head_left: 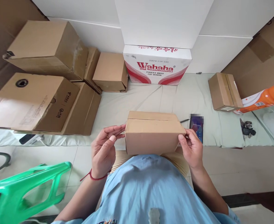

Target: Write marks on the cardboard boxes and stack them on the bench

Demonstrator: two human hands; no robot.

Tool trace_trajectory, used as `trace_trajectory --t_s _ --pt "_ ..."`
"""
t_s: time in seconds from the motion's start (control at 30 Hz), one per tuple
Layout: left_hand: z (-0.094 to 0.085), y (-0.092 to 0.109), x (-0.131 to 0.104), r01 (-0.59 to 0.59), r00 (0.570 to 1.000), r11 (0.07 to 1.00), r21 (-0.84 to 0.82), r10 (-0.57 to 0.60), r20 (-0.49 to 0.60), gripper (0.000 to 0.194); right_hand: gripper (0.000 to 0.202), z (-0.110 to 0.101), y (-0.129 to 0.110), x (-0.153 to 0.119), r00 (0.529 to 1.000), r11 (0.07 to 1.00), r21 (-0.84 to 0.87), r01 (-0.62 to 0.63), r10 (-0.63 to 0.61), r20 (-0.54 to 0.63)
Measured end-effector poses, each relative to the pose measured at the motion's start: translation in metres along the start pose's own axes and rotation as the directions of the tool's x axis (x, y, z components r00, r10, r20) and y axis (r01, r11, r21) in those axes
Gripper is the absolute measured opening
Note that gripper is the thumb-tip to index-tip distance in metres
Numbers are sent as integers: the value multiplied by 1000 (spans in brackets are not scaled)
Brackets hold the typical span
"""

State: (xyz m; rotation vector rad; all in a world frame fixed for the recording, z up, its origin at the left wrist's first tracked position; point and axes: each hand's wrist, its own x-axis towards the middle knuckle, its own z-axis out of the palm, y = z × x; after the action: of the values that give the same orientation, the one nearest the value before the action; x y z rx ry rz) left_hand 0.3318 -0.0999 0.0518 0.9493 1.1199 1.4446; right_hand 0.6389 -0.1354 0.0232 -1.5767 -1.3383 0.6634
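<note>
A small brown cardboard box point(153, 133) is at the near edge of the cloth-covered table, just in front of my body. My left hand point(105, 149) is beside its left end, fingers stretched out and fingertips against that side, the thumb apart from it. With thumb and fingers, my right hand point(191, 146) grips the box's right end near the top corner. A seam runs along the box's top. Its underside is hidden. Just right of the box lie a dark phone point(197, 128) and a thin dark pen point(184, 120).
Several cardboard boxes point(43, 53) are stacked at the left. A white and red Wahaha carton point(157, 67) stands at the back. On the right are a small box point(225, 91), an orange bottle point(267, 96) and keys point(247, 128). A green stool point(32, 186) stands at lower left.
</note>
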Motion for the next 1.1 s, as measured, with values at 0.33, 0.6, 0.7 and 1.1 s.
trace_trajectory --t_s 0.33,0.6,0.7,1.1 --pt "-6 -15 10 62 987 995 -72 -51 154 34 51 7 14 11 978 978 13 -206 206 15" --pt "-1 -9 11 22 952 1000 6 -23 304 43 54 -6 28 22 966 966 -47 -256 254 -42" --pt "1 -12 16 84 965 983 164 -121 231 49 49 -7 21 19 976 976 -36 -215 216 5" --pt "-39 -41 39 371 921 928 40 -362 -147 50 41 21 -61 -1 849 863 -86 498 -465 250"
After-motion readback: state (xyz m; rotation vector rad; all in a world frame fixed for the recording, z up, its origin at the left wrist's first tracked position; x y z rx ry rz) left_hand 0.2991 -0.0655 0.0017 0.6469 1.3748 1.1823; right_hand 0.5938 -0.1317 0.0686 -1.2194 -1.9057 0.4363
